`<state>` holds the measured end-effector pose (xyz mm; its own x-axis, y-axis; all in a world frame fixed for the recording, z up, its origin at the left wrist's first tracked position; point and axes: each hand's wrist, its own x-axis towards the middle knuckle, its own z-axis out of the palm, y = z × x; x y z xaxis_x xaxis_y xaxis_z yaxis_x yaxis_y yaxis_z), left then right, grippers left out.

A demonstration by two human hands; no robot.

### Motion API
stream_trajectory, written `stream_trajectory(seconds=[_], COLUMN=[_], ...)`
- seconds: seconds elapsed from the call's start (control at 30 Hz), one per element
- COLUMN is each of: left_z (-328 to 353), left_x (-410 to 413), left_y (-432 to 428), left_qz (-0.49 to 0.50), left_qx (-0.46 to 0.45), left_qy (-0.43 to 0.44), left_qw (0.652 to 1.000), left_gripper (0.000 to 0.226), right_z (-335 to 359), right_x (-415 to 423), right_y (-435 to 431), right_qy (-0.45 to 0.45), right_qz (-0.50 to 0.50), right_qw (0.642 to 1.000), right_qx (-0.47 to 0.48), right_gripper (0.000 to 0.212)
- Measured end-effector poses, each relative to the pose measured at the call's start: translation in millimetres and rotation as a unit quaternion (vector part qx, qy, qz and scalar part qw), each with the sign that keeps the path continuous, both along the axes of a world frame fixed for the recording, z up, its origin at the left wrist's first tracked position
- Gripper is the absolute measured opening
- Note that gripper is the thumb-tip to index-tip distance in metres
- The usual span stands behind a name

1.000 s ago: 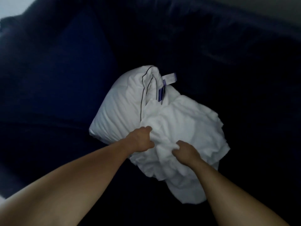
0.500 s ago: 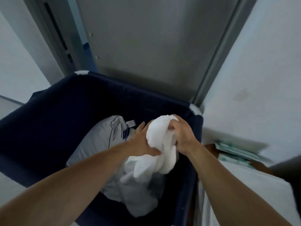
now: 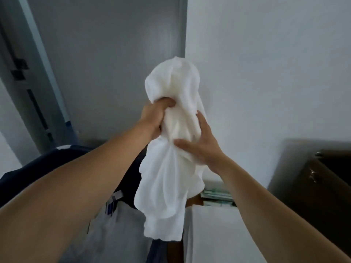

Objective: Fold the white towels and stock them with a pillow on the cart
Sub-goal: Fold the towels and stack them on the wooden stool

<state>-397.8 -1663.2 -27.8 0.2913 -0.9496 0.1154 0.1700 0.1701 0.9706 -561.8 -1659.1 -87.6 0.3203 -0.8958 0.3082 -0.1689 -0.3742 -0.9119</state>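
Observation:
A bunched white towel [image 3: 171, 177] hangs in the air in front of me, well above the dark blue laundry bin [image 3: 28, 173]. My left hand [image 3: 155, 118] grips the towel near its top, fingers dug into the cloth. My right hand [image 3: 197, 143] holds it from the right side, thumb and fingers wrapped around the bundle. The towel's loose end droops toward the bin. A white pillow [image 3: 114, 234] with a purple label lies in the bin below my left forearm, partly hidden.
A grey door [image 3: 106, 54] and its frame stand straight ahead, a white wall [image 3: 266, 63] to the right. A white surface [image 3: 218, 234] sits low right beside the bin, with stacked papers [image 3: 218, 198] behind it and a dark box [image 3: 322, 179] at far right.
Both hands have lifted the towel from deep in the bin to chest height. My view has tilted up from the bin's inside to the door and wall.

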Motion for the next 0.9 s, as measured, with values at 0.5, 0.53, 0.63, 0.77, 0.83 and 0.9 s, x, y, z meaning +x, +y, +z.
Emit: stream_trajectory(seconds=[0.5, 0.53, 0.63, 0.77, 0.83, 0.9], left_z=[32, 24, -16, -79, -108, -126], left_x=[-133, -135, -138, -153, -166, -180], left_y=[-37, -44, -70, -64, -57, -46], left_qz=[-0.229, -0.224, -0.187, -0.242, -0.273, -0.294], left_qx=[0.003, 0.029, 0.102, 0.196, 0.230, 0.245], left_qy=[0.106, 0.103, 0.038, -0.024, -0.051, -0.071], left_qw=[0.968, 0.969, 0.976, 0.950, 0.933, 0.921], left_gripper=[0.034, 0.022, 0.023, 0.009, 0.024, 0.028], right_z=[2, 0, -12, -32, -35, -37], right_x=[-167, -171, -180, -187, -190, -195], right_y=[21, 23, 27, 26, 22, 15], right_qy=[0.012, 0.019, -0.006, -0.060, -0.099, -0.122], right_qz=[-0.221, -0.241, -0.309, -0.385, -0.392, -0.387], right_qw=[0.975, 0.970, 0.950, 0.918, 0.908, 0.904], right_qx=[0.021, 0.031, 0.055, 0.075, 0.108, 0.138], right_gripper=[0.033, 0.023, 0.012, 0.021, 0.020, 0.020])
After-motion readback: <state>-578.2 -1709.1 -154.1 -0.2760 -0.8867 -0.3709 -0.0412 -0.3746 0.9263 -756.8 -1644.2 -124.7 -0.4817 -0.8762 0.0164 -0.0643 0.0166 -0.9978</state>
